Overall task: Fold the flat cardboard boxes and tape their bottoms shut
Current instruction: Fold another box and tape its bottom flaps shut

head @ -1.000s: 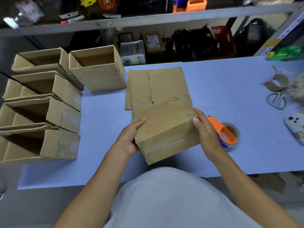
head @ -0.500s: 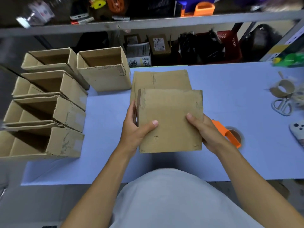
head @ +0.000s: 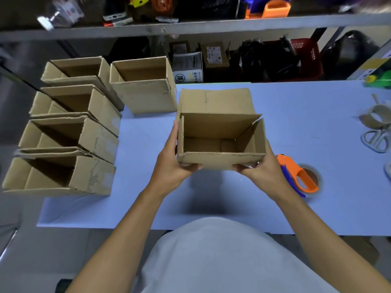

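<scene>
A person held an open cardboard box (head: 221, 142) above the near middle of the pale blue table (head: 296, 115), its open top turned up toward the camera so the inside floor showed. The left hand (head: 172, 163) gripped the box's left near corner, fingers laid up along the left wall and the thumb curled under the near edge. The right hand (head: 261, 170) gripped the right near corner the same way, fingers wrapped around the right wall and thumb tucked beneath the near edge. Just beyond the box, a stack of flat cardboard (head: 215, 101) lay on the table, its near part hidden behind the held box.

To the left, five folded boxes stood with their tops open: one box (head: 143, 89) at the far side just left of the flat stack, and four more in a column along the left edge, from the farthest (head: 80, 72) through the second (head: 84, 104) and third (head: 69, 136) to the nearest (head: 61, 176). Each touched or overlapped its neighbour.

Just right of the right hand, an orange tape dispenser (head: 299, 176) lay on the table with its brown roll. Well to the right, near the table's edge, sat a spent tape core (head: 375, 116) and, just nearer, a pair of pale scissors (head: 375, 140). A cluttered shelf (head: 190, 26) ran along the far side.
</scene>
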